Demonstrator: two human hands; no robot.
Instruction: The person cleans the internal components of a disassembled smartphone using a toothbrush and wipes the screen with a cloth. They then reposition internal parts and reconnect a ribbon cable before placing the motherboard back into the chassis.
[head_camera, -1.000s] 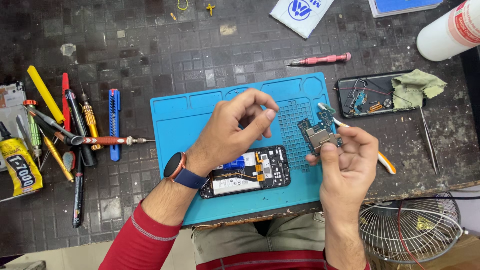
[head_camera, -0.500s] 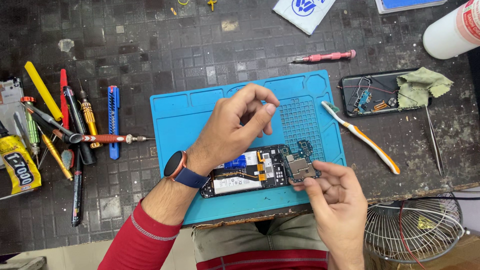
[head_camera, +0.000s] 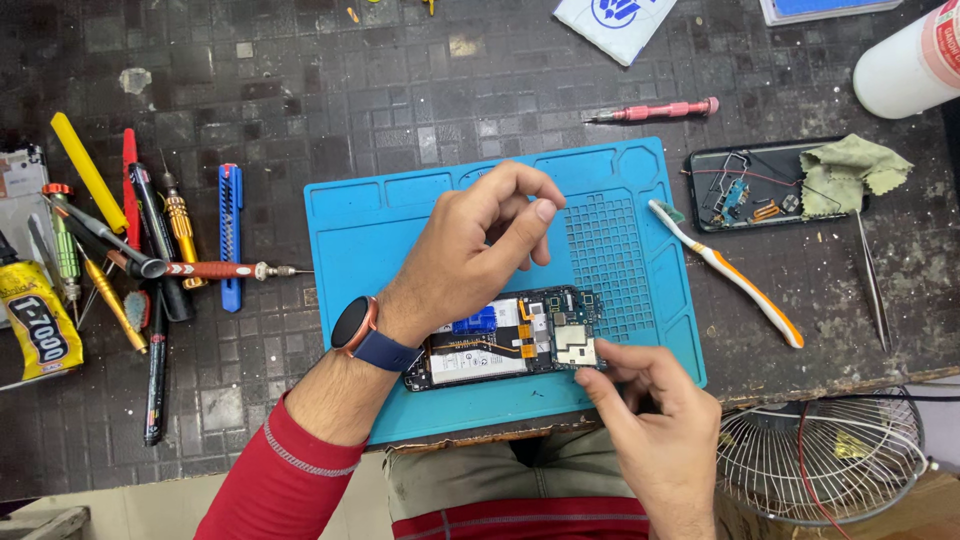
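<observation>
An opened phone (head_camera: 480, 350) lies on the near part of a blue work mat (head_camera: 390, 240), its battery and flex cables exposed. A small circuit board (head_camera: 574, 344) with a metal shield sits at the phone's right end. My right hand (head_camera: 655, 420) pinches the board's near edge with thumb and fingertips. My left hand (head_camera: 480, 250), with a smartwatch on the wrist, hovers above the phone. Its fingers are curled and the thumb is pressed to the fingertips, with nothing visible between them.
A white and orange toothbrush (head_camera: 735, 280) lies on the mat's right edge. A pink screwdriver (head_camera: 655, 110), a black phone cover (head_camera: 745, 190) holding small parts, a green cloth (head_camera: 850, 170) and tweezers (head_camera: 872, 285) lie right. Screwdrivers and pens (head_camera: 150, 250) and a yellow glue tube (head_camera: 35, 325) lie left. A fan grille (head_camera: 825, 455) is below.
My right hand brought the circuit board down from above the mat's right side and set it into the phone's right end. The left hand stayed almost still.
</observation>
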